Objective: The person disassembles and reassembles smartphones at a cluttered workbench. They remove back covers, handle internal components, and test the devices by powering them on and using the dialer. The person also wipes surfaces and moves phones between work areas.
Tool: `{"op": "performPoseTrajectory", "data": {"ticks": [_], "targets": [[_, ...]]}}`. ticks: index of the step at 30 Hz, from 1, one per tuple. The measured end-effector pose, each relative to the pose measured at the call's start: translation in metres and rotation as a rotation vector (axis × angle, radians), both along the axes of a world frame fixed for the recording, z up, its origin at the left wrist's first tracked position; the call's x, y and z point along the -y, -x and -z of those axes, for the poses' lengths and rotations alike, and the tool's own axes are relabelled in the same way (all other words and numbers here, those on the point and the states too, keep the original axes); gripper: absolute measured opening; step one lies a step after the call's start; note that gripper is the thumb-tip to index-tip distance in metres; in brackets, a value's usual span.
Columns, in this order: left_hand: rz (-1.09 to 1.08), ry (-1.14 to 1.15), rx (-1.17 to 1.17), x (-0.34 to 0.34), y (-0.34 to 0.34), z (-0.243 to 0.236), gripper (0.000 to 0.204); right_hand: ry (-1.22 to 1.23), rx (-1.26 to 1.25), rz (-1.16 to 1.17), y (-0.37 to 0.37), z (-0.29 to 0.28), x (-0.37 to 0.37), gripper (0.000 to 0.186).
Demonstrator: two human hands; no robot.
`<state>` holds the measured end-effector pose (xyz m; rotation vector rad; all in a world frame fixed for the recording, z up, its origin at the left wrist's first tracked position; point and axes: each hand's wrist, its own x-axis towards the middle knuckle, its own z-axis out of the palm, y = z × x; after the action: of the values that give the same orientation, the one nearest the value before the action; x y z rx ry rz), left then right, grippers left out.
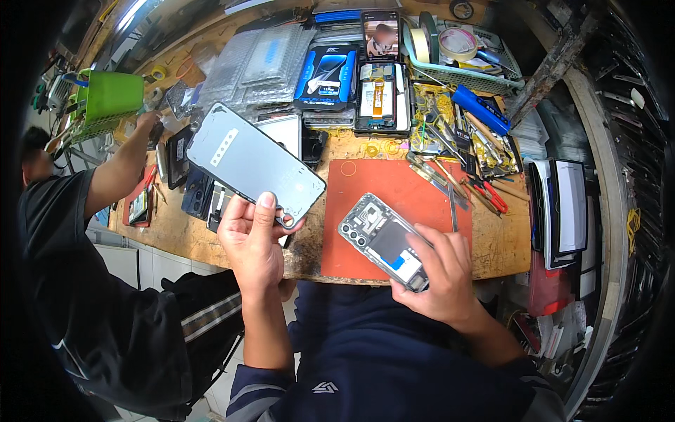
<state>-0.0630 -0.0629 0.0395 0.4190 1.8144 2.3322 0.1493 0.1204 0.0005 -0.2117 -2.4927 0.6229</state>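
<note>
My left hand (pixel 254 235) pinches the lower end of a grey phone frame (pixel 256 169), thumb on its face and fingers behind. The frame is tilted above the bench, with a pale strip of small symbols near its upper end. My right hand (pixel 444 274) grips the lower right end of an opened phone (pixel 380 235), its back off. Camera lenses, a dark inner panel and a white and blue battery area show in it. The phone is over the front of a red-brown mat (pixel 394 179); whether it touches the mat I cannot tell.
Beyond the mat lie tweezers, a red-handled cutter (pixel 494 199) and a blue tool (pixel 481 109). A blue box (pixel 325 74), bubble-wrapped packs (pixel 256 63), another opened phone (pixel 380 98) and a tape basket (pixel 517 63) line the back. At left a person in black (pixel 105 281) reaches over the bench.
</note>
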Motion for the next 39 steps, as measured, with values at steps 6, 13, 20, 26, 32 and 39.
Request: {"op": "performPoseTrajectory", "data": {"ticks": [6,13,20,26,32,39], "targets": [[0.025,0.015,0.026,-0.004,-0.009,0.001,0.018,0.001,0.050,-0.013,0.003,0.008,0.001,0.064],[0.139,-0.008,0.110,-0.016,-0.028,0.008,0.019,0.060,-0.035,-0.022,0.002,0.001,-0.004,0.050],[0.392,0.025,0.208,-0.022,-0.055,0.016,0.018,0.304,-0.136,-0.077,0.007,-0.006,-0.004,0.029],[0.506,0.093,0.178,-0.015,-0.066,0.022,0.023,0.587,-0.108,-0.150,0.001,-0.002,-0.001,0.023],[0.296,0.129,-0.011,0.005,-0.048,0.040,0.017,0.550,-0.143,-0.215,-0.002,0.004,0.001,0.023],[-0.215,-0.114,0.001,0.016,-0.012,0.032,0.012,0.507,-0.202,0.000,-0.021,0.001,-0.021,0.012]]}}
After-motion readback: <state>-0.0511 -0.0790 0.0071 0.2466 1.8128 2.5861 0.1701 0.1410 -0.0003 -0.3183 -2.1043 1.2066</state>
